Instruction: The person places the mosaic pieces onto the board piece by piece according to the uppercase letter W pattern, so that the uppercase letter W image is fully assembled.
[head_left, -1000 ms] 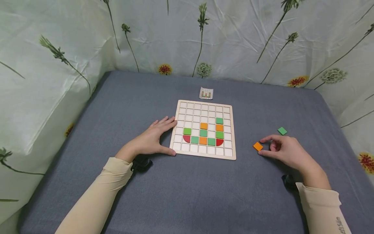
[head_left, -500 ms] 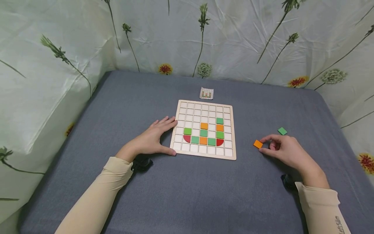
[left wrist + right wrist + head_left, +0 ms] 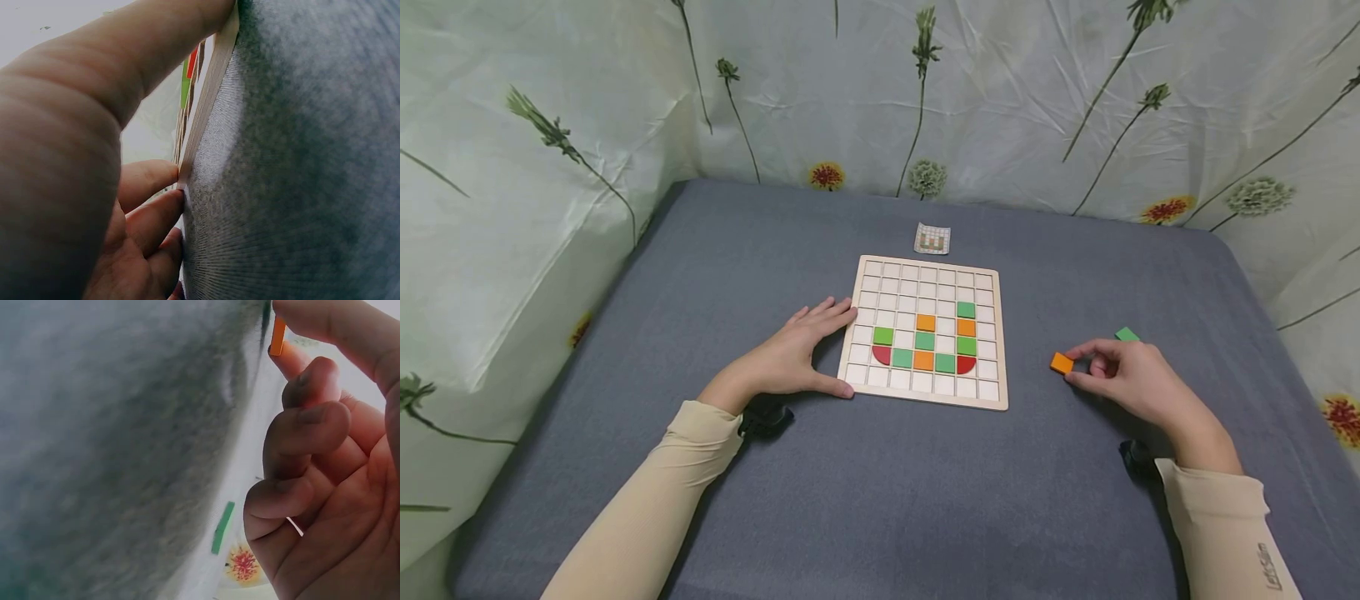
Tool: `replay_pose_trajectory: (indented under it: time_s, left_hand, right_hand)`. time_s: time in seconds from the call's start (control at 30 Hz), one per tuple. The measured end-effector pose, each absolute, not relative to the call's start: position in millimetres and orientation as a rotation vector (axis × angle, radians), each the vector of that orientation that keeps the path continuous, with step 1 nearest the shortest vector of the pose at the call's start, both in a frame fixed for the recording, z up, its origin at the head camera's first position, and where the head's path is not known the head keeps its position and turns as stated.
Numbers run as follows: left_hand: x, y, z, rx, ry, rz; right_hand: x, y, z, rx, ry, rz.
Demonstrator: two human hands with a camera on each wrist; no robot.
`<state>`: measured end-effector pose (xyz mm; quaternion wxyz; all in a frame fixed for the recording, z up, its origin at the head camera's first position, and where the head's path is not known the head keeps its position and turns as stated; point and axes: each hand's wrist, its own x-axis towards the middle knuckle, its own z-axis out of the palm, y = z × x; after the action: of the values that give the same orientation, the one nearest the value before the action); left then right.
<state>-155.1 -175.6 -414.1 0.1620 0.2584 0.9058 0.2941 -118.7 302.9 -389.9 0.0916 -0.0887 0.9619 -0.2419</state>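
Between thumb and forefinger my right hand (image 3: pixel 1131 379) pinches an orange square tile (image 3: pixel 1061 363), to the right of the board; in the right wrist view the tile (image 3: pixel 278 336) shows edge-on at the fingertips, the other fingers curled in. My left hand (image 3: pixel 790 354) rests with spread fingers against the left edge of a wooden grid board (image 3: pixel 925 400), thumb near its lower left corner. On the board lie several green and orange square tiles and two red quarter-round pieces (image 3: pixel 881 355). A green tile (image 3: pixel 1127 334) lies just beyond my right hand, partly hidden by it.
Behind the board lies a small printed card (image 3: pixel 932 239) with a coloured grid pattern. Grey cloth (image 3: pixel 880 508) covers the table. A pale flower-printed curtain (image 3: pixel 850 100) hangs along the back and sides.
My right hand, with the orange tile, has shifted slightly away from me and now covers part of the loose green tile. The left hand has stayed at the board's edge.
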Motion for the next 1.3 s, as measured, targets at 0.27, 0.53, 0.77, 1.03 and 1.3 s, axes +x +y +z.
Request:
replay_pose_trajectory:
  time_s: [0.27,0.53,0.77,1.03,1.3]
  left_hand:
    - [-155.2,-175.9,-413.9,0.738,2.585,0.841]
    - [-155.5,-174.5,-414.8,0.738,2.58,0.837]
    - [-156.2,-173.9,-414.9,0.738,2.583,0.832]
    - [-155.8,-174.8,-414.7,0.734,2.581,0.837]
    - [-155.5,-176.4,-414.5,0.736,2.582,0.842]
  right_hand:
    - [-134.6,282.4,-378.6,-0.317,2.837,-0.77]
    - [-154.7,243.2,-365.3,-0.405,2.784,-0.793]
    - [-170.7,218.3,-359.9,-0.473,2.765,-0.777]
    - [-184.0,194.8,-361.6,-0.52,2.731,-0.813]
    - [-195.8,169.8,-365.5,-0.557,2.667,-0.847]
